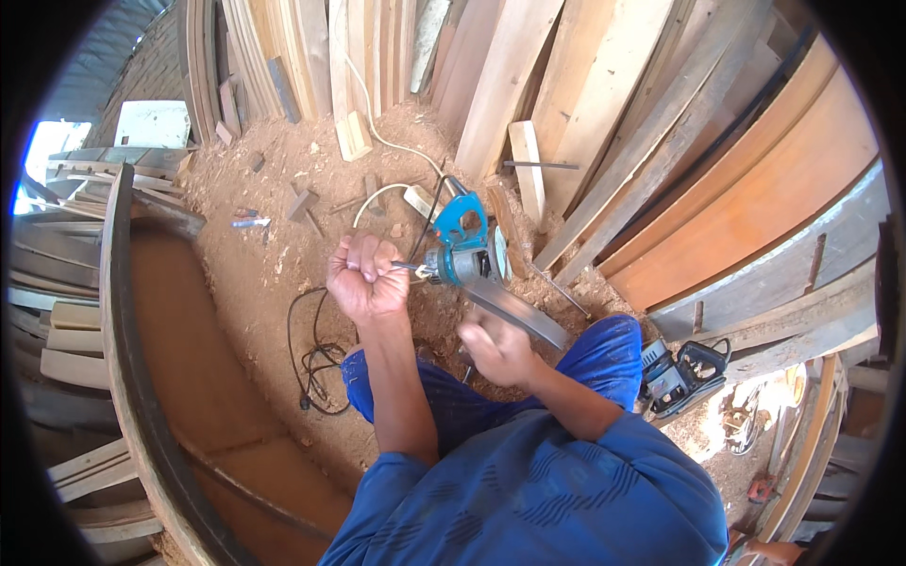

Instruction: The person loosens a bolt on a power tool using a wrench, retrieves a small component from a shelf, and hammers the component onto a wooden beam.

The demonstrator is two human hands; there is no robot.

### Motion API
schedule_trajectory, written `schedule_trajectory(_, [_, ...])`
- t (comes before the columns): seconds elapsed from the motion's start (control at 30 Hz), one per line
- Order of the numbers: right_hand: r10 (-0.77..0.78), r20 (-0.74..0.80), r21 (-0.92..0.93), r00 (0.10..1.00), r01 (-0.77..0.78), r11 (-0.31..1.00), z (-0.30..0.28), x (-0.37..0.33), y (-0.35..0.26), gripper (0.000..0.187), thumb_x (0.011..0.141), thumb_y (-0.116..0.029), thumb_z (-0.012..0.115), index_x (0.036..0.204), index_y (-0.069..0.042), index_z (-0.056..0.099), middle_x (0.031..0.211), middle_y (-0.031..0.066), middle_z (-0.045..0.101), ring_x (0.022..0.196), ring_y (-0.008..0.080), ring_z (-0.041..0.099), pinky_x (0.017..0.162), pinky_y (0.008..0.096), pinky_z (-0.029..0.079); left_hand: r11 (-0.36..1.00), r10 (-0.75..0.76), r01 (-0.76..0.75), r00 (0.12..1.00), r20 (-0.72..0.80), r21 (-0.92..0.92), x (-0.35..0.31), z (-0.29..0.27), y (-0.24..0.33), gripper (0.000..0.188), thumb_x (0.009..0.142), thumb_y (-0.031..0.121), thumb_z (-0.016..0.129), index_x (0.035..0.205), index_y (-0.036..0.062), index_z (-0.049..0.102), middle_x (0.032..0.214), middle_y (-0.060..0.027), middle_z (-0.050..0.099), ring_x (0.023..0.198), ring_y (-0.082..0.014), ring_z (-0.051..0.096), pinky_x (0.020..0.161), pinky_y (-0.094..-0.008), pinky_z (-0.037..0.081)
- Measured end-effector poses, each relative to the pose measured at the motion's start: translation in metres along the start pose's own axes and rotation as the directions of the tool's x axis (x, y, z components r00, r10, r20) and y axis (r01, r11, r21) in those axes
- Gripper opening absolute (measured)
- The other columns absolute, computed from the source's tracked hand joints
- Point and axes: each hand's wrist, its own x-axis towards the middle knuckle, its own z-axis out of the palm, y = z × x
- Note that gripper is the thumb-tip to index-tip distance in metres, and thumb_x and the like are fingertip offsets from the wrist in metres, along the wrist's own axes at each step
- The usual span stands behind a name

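A blue power tool is just beyond both hands, over sawdusty ground. The left hand clamps a thin rod pointing at it; the right hand grips a blurred dark tool. Planks lean beyond.

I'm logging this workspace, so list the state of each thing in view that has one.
Left hand, closed around the thin rod
Right hand, curled, blurred, its hold unclear
Grey bar, slanted, blurred
Blue power tool, running or off unclear
Dark cord, loosely looped on the ground
Black-and-grey power tool, on the ground, running or off unclear
Tall planks, standing, leaning
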Motion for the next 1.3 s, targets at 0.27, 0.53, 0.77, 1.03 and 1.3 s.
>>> schedule_trajectory(0.27, [0.262,-0.08,0.251,0.962,-0.234,0.939,-0.01,0.018,-0.005,0.019,0.096,-0.02,0.062,0.089,-0.003,0.062,0.072,0.003,0.06,0.059,0.0058,0.051,0.051,0.023,0.041,0.982,-0.128,0.122,0.991,0.033,0.144,-0.01,-0.005,-0.019,0.019,0.095,0.012,0.043,0.081,0.0034,0.054,0.057,0.0004,0.04,0.047,-0.0132,0.036,0.051,-0.03,0.033])
schedule_trajectory(0.53, [0.439,-0.002,0.336,0.899,-0.413,0.846,-0.01,0.017,-0.002,0.014,0.089,-0.011,0.069,0.081,-0.004,0.061,0.066,-0.0002,0.058,0.055,0.0055,0.051,0.05,0.0229,0.041,0.95,-0.156,0.136,0.986,0.05,0.28,-0.013,-0.001,-0.03,0.028,0.101,0.024,0.044,0.114,0.0013,0.055,0.08,-0.0054,0.053,0.073,-0.0203,0.052,0.079,-0.0381,0.045])
schedule_trajectory(0.77, [0.389,-0.067,0.316,0.919,-0.35,0.882,-0.019,0.02,-0.009,0.013,0.088,-0.008,0.07,0.081,-0.003,0.061,0.064,0.0001,0.058,0.054,0.0062,0.051,0.049,0.0232,0.042,0.864,-0.094,0.064,0.995,0.035,0.5,-0.014,0.002,-0.031,0.016,0.098,0.017,0.054,0.109,0.0083,0.06,0.115,-0.0077,0.064,0.104,-0.0246,0.062,0.097,-0.0453,0.047])
schedule_trajectory(1.03, [0.424,-0.015,0.238,0.906,-0.409,0.881,-0.018,0.024,-0.026,0.015,0.087,-0.008,0.071,0.077,-0.003,0.061,0.062,-0.001,0.056,0.056,0.0056,0.051,0.05,0.0229,0.042,0.901,-0.098,0.051,0.991,0.088,0.43,-0.012,-0.007,-0.033,0.023,0.102,0.023,0.047,0.11,0.0056,0.059,0.102,-0.0081,0.063,0.093,-0.0221,0.061,0.091,-0.041,0.049])
schedule_trajectory(1.3, [0.387,0.025,0.283,0.922,-0.378,0.881,-0.011,0.017,-0.021,0.015,0.087,-0.01,0.071,0.08,-0.003,0.06,0.064,-0.001,0.056,0.056,0.0056,0.052,0.05,0.0232,0.043,0.976,-0.201,0.184,0.966,0.165,0.113,-0.008,-0.002,-0.036,0.029,0.103,0.019,0.044,0.116,-0.0049,0.051,0.083,-0.0055,0.052,0.069,-0.0147,0.044,0.057,-0.0272,0.038])
